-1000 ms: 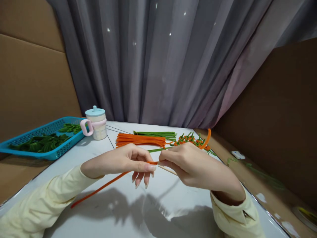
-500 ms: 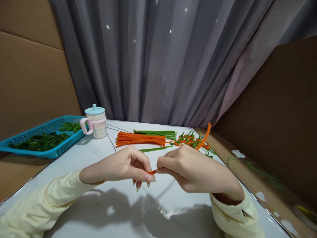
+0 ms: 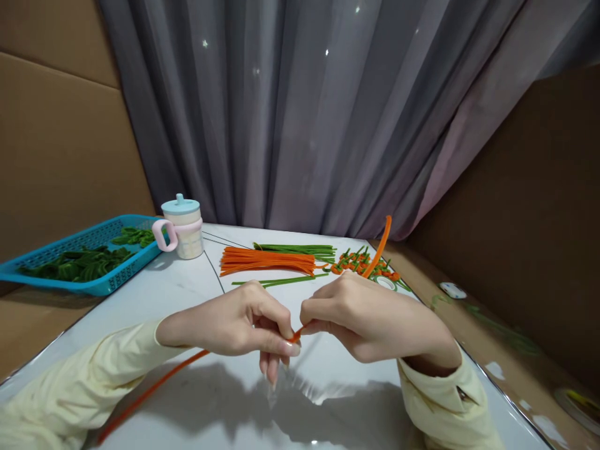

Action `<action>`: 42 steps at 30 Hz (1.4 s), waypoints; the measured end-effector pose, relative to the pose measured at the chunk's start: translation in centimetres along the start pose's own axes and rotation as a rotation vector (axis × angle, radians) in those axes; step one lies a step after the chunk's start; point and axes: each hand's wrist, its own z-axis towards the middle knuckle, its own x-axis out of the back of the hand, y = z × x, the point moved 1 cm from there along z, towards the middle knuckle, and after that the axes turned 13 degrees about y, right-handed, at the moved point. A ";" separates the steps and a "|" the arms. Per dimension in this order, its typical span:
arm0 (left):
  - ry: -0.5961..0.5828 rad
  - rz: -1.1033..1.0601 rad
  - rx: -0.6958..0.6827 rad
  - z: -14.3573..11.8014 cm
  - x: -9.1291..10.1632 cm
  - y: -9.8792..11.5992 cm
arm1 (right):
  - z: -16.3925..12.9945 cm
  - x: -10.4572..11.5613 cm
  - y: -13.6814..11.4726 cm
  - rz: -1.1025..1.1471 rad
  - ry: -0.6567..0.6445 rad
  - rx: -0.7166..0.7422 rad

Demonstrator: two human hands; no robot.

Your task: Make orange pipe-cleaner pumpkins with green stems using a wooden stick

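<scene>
- Left hand (image 3: pixel 239 322): knuckles up, thumb and forefinger pinched together at its right edge, other fingers curled downward.
- Right hand (image 3: pixel 370 319): just beside it, fingertips nearly meeting the left's, pinched shut, wrist bent inward.
- Both forearms in pale yellow sleeves.

Basket (image 3: pixel 56 284) left of cup (image 3: pixel 182 228)

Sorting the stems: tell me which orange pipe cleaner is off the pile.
The long orange pipe cleaner pinched between left hand and right hand; the others lie bundled.
</scene>
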 end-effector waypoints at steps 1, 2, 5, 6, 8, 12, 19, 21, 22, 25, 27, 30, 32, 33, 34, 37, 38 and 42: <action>-0.009 -0.023 0.027 0.0 0.0 -0.1 | -0.1 0.1 0.0 -0.011 -0.004 -0.006; -0.016 -0.038 0.055 0.0 0.0 -0.1 | -0.2 0.2 0.0 -0.025 -0.003 -0.014; -0.024 -0.041 0.130 0.1 0.3 0.0 | -0.6 0.5 -0.1 -0.071 0.015 -0.035; -0.031 -0.039 0.149 0.1 0.4 0.1 | -0.8 0.5 -0.1 -0.087 0.027 -0.043; -0.057 -0.048 0.178 0.1 0.5 0.4 | -0.9 0.4 -0.1 -0.115 0.047 -0.068; -0.056 -0.083 0.184 0.2 0.7 0.5 | -0.9 0.2 0.1 -0.151 0.058 -0.115; 0.018 0.121 0.066 0.0 0.8 0.6 | -0.9 0.2 0.1 -0.156 0.061 -0.180; 0.084 0.255 -0.038 -0.2 0.7 0.7 | -0.9 0.2 0.2 -0.133 0.059 -0.196; 0.133 0.343 -0.108 -0.3 0.6 0.7 | -0.9 0.2 0.3 -0.120 0.052 -0.208; 0.303 0.652 -0.414 -0.6 0.4 0.2 | -0.6 0.1 0.7 -0.057 0.032 -0.219; 0.374 0.816 -0.631 -0.7 0.2 -0.2 | -0.3 0.1 1.0 0.009 0.003 -0.187; 0.413 0.973 -0.804 -0.8 0.0 -0.8 | 0.2 0.1 1.4 0.099 -0.055 -0.124; 0.437 1.033 -0.840 -0.8 0.0 -1.1 | 0.4 0.2 1.5 0.128 -0.073 -0.102; 0.451 1.049 -0.851 -0.9 0.1 -1.1 | 0.5 0.2 1.5 0.141 -0.077 -0.094; 0.460 1.055 -0.863 -0.9 0.1 -1.2 | 0.5 0.2 1.5 0.154 -0.078 -0.086; 0.454 1.049 -0.889 -1.0 0.3 -1.1 | 0.4 0.3 1.3 0.193 -0.055 -0.054; 0.446 1.044 -0.895 -1.1 0.3 -1.1 | 0.4 0.4 1.2 0.198 -0.042 -0.040; 0.446 1.040 -0.895 -1.4 0.3 -0.8 | 0.1 0.4 0.8 0.145 -0.001 -0.029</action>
